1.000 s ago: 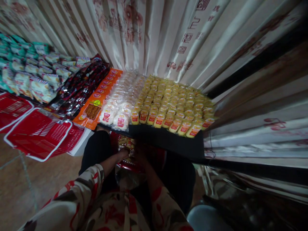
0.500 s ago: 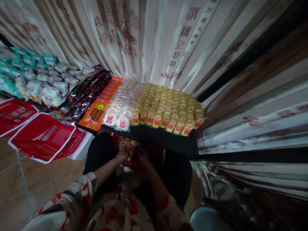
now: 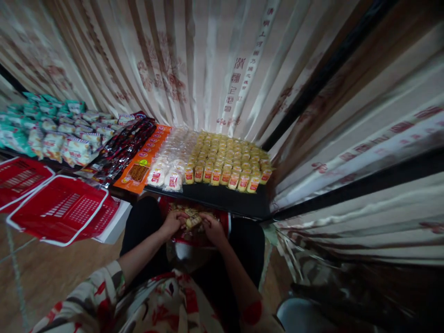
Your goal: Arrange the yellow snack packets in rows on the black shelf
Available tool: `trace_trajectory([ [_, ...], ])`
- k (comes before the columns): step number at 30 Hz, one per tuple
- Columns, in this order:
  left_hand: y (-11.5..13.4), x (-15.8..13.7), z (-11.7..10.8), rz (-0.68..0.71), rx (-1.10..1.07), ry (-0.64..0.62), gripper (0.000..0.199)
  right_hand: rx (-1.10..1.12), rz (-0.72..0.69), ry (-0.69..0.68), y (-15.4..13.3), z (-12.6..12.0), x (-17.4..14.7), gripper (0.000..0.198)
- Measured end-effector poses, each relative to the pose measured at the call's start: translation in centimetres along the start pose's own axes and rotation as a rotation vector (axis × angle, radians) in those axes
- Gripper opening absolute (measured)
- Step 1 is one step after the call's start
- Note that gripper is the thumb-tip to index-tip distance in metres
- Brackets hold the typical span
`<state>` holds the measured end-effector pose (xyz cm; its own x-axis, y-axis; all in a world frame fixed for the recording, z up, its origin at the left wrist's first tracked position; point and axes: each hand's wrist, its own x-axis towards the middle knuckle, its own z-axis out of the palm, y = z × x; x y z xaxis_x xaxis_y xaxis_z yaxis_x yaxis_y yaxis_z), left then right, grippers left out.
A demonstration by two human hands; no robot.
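Observation:
Between my knees stands a red basket (image 3: 185, 238) with yellow-wrapped snack packets in it. My left hand (image 3: 173, 223) and my right hand (image 3: 212, 226) are over it, fingers curled inward. A small yellow snack packet (image 3: 193, 220) spans the gap between them, pinched by the fingertips of each hand. Dim light hides how many packets lie beneath. Just beyond the hands, rows of yellow snack packets (image 3: 224, 159) stand on a black table (image 3: 229, 198). White round snack packets (image 3: 164, 173) lie in rows to their left.
An orange snack bag (image 3: 140, 169) and dark shiny packets (image 3: 120, 148) lie farther left, then white and green snack bags (image 3: 74, 148). Red bags with white edging (image 3: 65, 203) stand by a white box (image 3: 114, 222) at left. A pleated curtain (image 3: 208, 69) hangs behind the table.
The view has shifted slightly right. My hands have risen a little in the basket and moved apart, with the yellow packet now showing between them.

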<state>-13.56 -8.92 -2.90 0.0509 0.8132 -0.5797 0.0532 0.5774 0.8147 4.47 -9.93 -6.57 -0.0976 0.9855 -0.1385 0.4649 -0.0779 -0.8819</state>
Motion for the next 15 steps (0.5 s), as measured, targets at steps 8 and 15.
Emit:
trace_trajectory([
  [8,2.7,-1.8,0.4,-0.256,-0.534,-0.195,0.013,0.244,-0.094,-0.021,-2.6,-3.0,-1.3,0.039],
  [15,2.4,-2.8,1.5,-0.283,-0.708,-0.194,0.017,0.355,-0.03,-0.006,-3.8,-4.8,-1.7,0.037],
])
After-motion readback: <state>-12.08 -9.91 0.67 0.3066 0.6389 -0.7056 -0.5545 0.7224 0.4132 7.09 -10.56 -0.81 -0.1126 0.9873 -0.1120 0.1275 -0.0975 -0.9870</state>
